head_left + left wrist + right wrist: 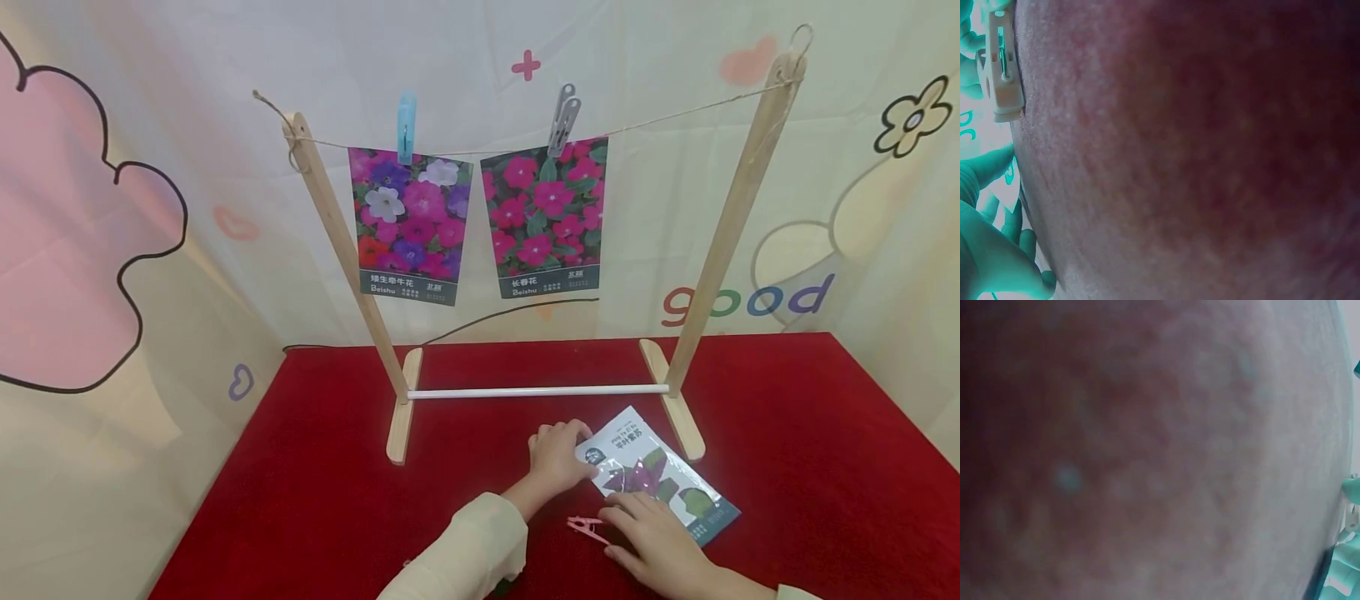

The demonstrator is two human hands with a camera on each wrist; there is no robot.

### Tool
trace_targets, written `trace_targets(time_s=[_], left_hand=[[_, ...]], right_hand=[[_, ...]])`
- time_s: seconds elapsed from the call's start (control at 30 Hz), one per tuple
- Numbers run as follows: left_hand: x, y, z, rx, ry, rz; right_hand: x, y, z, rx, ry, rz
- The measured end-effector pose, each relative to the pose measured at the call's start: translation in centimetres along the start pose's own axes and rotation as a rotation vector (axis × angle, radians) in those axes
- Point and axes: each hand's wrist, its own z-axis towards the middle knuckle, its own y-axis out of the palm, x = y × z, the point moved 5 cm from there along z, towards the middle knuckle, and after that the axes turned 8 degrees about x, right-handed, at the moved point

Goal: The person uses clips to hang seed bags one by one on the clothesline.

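A seed packet [637,454], white with a purple-leafed plant picture, lies slanted on the red cloth in the head view. My left hand [558,460] pinches its left edge; in the left wrist view the thumb and fingers of that hand [994,244] are around a pale corner. My right hand [656,537] is over the packet's lower edge. Its thumb and index finger hold a small pink clothespin [587,527], which shows pale in the left wrist view [1004,75]. The right wrist view is mostly blurred, with some fingers [1347,562] at its edge.
A wooden stand [731,208] carries a string [675,110]. Two flower packets hang there: a mixed-colour one [412,217] under a blue clothespin [406,129] and a pink one [547,221] under a grey clothespin [562,121]. A white rod [536,391] joins the feet.
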Motion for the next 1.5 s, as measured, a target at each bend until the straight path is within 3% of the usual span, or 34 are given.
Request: trace_targets(time_s=[0.2,0.37,0.63,1.1,1.5], left_hand=[[0.0,0.1,0.0,0.013,0.024,-0.019],[0.0,-0.2,-0.1,0.026,0.033,-0.068],[-0.2,-0.5,0.0,-0.033,0.026,-0.263],[0.2,-1.8,0.0,-0.041,0.066,-0.366],[-0.4,-2.2,0.2,-0.08,0.047,-0.553]], right_hand=[[-0.4,-0.5,0.1,0.157,-0.106,-0.023],[-0.5,-0.9,0.3,0.222,-0.153,-0.017],[-0.6,-1.4,0.6,0.225,-0.128,0.011],[-0.5,-2.0,1.0,0.325,-0.208,0.031],[-0.6,-3.0,1.6,0.383,-0.225,0.068]])
